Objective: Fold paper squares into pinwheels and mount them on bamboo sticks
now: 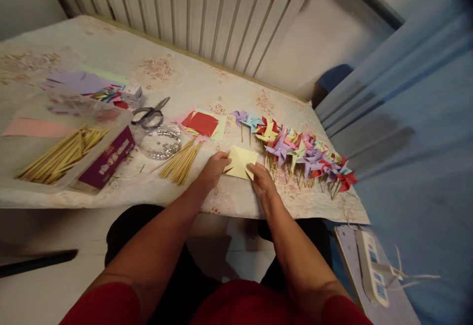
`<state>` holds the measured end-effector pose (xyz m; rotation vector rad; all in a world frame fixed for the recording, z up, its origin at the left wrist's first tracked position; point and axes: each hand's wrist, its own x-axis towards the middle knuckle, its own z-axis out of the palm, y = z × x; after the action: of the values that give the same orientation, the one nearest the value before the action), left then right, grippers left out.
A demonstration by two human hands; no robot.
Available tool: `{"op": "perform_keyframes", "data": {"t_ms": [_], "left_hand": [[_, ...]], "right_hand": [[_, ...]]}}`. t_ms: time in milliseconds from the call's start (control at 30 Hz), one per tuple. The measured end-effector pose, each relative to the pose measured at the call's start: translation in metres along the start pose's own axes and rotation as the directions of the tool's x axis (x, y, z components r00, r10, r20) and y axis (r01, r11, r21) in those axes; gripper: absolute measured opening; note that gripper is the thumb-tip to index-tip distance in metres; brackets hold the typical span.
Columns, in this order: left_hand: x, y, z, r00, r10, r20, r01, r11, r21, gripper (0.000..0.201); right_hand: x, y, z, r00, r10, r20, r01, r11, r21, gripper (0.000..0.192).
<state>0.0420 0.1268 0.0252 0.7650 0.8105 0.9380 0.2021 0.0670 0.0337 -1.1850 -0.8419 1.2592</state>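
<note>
1. head view, looking down over the person's two bare forearms to a bench covered in a pale flowered cloth; a pale yellow paper square lies near the front edge of the bench, between the two hands.
2. the left hand pinches the paper's left edge with closed fingers; the right hand pinches its lower right corner, fingers curled narrow on the sheet.
3. the paper looks thin, light and floppy, easily creased or torn; it seems best held by its edges and corners, as now, with a soft grip.
4. just right of the paper, a row of finished paper pinwheels on sticks runs toward the bench's right end; just left, a loose bundle of wooden sticks.
5. behind the paper, a small stack of coloured paper squares, red on top; further left, scissors, a clear round dish, and a clear box of sticks.
6. hard to make out: the dish's small contents, the blurred coloured papers at far left, and any cuts or folds in the yellow sheet; fingertips under the paper are hidden; a white power strip sits low at right, below the bench.
</note>
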Motion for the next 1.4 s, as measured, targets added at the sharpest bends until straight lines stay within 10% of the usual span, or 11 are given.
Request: {"op": "perform_keyframes", "data": {"t_ms": [1000, 1400], "left_hand": [[-0.007, 0.002, 0.002, 0.991, -0.121, 0.064, 0.126, 0.989, -0.077, 0.041], [-0.013, 0.009, 0.009, 0.991, -0.129, 0.024, 0.127, 0.990, 0.061, 0.017]], "right_hand": [[0.006, 0.017, -0.004, 0.984, -0.016, -0.177, 0.037, 0.993, 0.113, 0.034], [0.001, 0.013, -0.001, 0.992, 0.042, -0.123, -0.024, 0.990, 0.141, 0.038]]}}
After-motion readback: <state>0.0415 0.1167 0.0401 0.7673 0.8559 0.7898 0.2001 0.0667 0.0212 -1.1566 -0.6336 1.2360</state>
